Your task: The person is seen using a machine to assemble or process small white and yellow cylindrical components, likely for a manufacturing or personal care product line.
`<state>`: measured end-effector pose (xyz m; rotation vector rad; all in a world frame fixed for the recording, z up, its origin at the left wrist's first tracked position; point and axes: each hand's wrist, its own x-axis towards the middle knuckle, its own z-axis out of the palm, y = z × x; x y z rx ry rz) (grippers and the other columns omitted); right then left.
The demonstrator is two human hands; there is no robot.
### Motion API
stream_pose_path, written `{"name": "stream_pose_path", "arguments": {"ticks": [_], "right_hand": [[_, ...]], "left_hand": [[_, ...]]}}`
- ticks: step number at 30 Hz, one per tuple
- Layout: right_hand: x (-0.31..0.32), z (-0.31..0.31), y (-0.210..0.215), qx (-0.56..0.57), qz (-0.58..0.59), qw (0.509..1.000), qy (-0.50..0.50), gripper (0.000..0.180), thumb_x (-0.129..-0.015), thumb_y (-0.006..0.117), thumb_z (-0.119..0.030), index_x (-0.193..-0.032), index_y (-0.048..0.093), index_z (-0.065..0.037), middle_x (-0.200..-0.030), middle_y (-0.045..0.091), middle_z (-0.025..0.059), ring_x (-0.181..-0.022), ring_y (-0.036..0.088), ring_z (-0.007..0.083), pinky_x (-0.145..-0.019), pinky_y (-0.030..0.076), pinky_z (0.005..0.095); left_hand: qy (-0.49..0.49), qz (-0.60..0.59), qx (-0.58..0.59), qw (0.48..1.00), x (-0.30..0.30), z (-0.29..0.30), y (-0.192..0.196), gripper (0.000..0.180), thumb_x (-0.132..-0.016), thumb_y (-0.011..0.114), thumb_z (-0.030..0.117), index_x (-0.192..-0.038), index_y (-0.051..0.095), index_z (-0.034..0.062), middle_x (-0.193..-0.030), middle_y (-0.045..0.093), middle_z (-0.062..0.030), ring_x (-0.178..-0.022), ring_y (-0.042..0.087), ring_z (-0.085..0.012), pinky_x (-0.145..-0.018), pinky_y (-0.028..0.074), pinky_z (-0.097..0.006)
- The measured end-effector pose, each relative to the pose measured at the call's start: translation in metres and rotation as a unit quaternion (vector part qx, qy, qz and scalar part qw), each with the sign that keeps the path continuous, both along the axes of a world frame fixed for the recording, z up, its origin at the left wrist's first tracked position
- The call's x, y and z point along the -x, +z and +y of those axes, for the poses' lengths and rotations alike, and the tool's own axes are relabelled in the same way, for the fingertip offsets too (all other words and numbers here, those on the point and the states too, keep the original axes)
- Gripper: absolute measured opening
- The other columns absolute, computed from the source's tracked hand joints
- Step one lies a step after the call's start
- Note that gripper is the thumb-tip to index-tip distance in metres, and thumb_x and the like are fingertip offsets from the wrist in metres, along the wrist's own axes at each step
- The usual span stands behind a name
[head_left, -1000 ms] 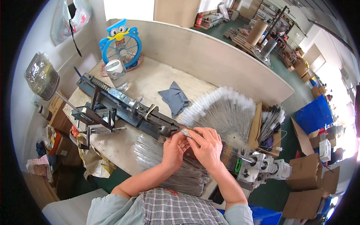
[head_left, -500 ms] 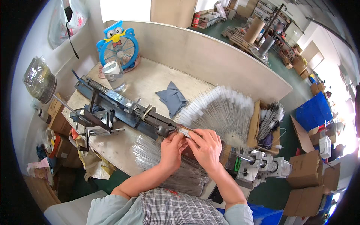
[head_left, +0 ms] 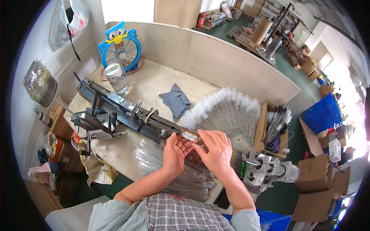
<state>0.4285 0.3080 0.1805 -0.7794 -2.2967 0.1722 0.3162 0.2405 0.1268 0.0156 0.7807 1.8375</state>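
Note:
A long dark metal bench fixture (head_left: 127, 107) runs diagonally across the table. Its near right end carries a small shiny block with whitish and orange-brown patches (head_left: 189, 135). My left hand (head_left: 175, 154) is just below that end, thumb raised and fingers loosely curled apart, with nothing visible in it. On the other side, my right hand (head_left: 216, 151) has its thumb and forefinger spread beside the block; whether a fingertip touches it is hard to make out. Below the fixture lies a bundle of thin wire-like rods (head_left: 185, 179), partly under my forearms. Behind my right hand, many white-tipped thin rods (head_left: 227, 111) fan out.
A grey cloth (head_left: 176, 102), a clear jug with a white lid (head_left: 115, 75) and a blue cartoon-shaped fan (head_left: 121, 50) are farther back. A metal clamp-like machine (head_left: 269, 169) stands at right, near a cardboard box of rods (head_left: 266, 127). A low partition (head_left: 216, 52) edges the table.
My hands have drawn apart slightly and my fingers have loosened, so the shiny block at the fixture's end shows more. The fixture and rods look the same.

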Motion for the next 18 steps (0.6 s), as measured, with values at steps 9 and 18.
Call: {"name": "stream_pose_path", "arguments": {"ticks": [9, 18], "right_hand": [[-0.014, -0.005, -0.009, 0.030, -0.055, 0.998, 0.016, 0.010, -0.072, 0.067, -0.011, -0.081, 0.065, -0.008, -0.074, 0.059, 0.0034, -0.082, 0.054, 0.0240, -0.074, 0.042, 0.0363], [-0.030, -0.004, 0.002, 0.063, 0.030, 0.997, 0.038, 0.014, -0.075, 0.067, -0.015, -0.086, 0.066, -0.006, -0.078, 0.062, 0.0048, -0.072, 0.058, 0.0241, -0.064, 0.047, 0.0340]], "left_hand": [[-0.045, 0.049, 0.029, 0.997, 0.003, -0.010, 0.003, 0.056, -0.095, 0.030, 0.053, -0.109, 0.051, 0.0025, -0.101, 0.059, -0.0090, -0.089, 0.057, -0.0181, -0.080, 0.047, -0.032], [-0.131, 0.124, 0.079, 0.980, 0.004, -0.019, 0.009, 0.053, -0.096, 0.035, 0.045, -0.126, 0.041, 0.0020, -0.123, 0.052, -0.0111, -0.107, 0.055, -0.0207, -0.087, 0.044, -0.033]]}}
